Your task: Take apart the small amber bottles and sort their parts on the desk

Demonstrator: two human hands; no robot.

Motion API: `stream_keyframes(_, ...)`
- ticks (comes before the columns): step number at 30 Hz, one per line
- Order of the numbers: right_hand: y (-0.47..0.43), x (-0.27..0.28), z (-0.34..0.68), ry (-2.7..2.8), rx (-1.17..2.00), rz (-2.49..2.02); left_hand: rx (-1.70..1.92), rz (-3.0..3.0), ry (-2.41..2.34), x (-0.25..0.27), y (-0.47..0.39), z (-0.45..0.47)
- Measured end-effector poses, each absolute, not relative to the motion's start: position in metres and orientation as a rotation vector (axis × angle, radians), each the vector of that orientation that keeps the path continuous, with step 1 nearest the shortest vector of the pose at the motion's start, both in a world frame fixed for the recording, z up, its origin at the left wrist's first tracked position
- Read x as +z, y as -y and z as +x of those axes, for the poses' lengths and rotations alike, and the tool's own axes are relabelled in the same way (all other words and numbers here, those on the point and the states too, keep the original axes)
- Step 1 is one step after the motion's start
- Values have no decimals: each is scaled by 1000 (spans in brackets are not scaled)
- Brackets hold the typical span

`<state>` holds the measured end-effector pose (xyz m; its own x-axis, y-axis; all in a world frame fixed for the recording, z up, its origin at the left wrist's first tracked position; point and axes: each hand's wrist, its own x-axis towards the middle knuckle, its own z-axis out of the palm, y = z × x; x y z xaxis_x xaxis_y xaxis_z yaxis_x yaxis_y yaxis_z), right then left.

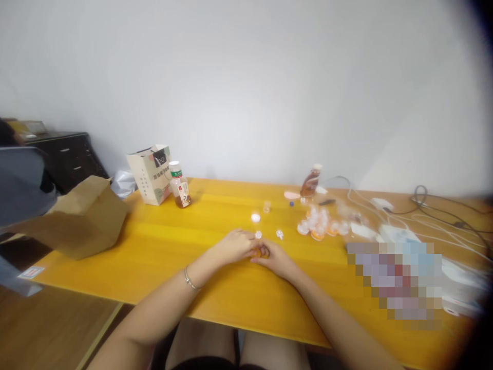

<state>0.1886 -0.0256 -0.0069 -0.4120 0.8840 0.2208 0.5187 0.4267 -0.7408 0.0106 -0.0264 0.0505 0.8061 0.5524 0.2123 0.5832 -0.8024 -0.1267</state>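
- So both hands are basically meeting: left hand (243, 244) comes in palm down, right hand (272, 258) has its fingers curled, and the fingertips touch or nearly touch.
- Gap between them is really narrow. There's an orange patch in there, but it's blurry and half covered, so can't tell if either hand is actually pinching something.
- The bit that matters imo: a small round whitish piece (258, 235) sits right at the far edge of the left fingers, straight ahead of where the hands meet. Left is the nearer hand, the right only a little farther off. It looks round, so no long axis I can make out.
- Just past the right hand's knuckles, a little clump of white bits (279, 235), apart from the fingers.
- Straight ahead of the left fingertips, a white round disc (255, 218), then a small clear cup (267, 206) beyond it.
- Farther out, ahead and to the right of the right hand: a pile of clear-and-orange little tubs (318, 224), with a blue cap (291, 204) and a brown drink bottle (310, 182) behind.
- Way out past the left hand: a white-capped drink bottle (179, 186) beside a printed paper bag (151, 177).
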Motion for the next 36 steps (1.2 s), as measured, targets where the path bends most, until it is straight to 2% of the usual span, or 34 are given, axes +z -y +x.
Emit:
stream_keyframes(8, 25, -6, 188, 2080, 803, -1147, -229, -2727, 805, 34, 25, 21)
stream_keyframes(29, 23, -9, 190, 2052, 807, -1171, -183, -2701, 804, 36, 33, 27)
stream_keyframes(36, 24, -10, 191, 2053, 792, -1190, -258, -2719, 1034, 45, 14, 9)
